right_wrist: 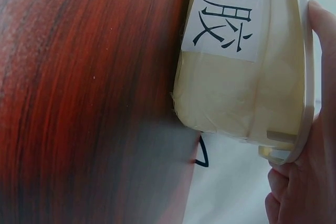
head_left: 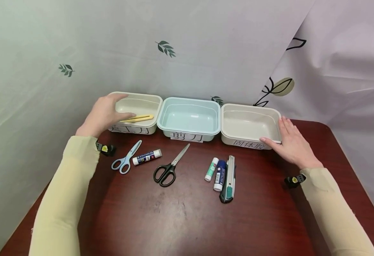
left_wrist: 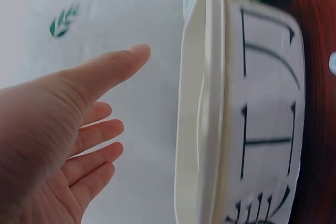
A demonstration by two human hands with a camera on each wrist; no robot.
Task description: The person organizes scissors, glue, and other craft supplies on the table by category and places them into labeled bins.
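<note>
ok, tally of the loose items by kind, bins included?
Scissors: 2, light blue-handled scissors, black-handled scissors
Glue sticks: 3, at
Utility knives: 2, yellow knife in the left cream bin, green-grey knife on the table
Plastic bins: 3, cream, pale blue, cream
Total: 10

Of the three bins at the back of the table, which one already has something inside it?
The left cream bin, beside the left hand: a yellow utility knife lies in it. The blue middle bin and right cream bin hold nothing.
</note>
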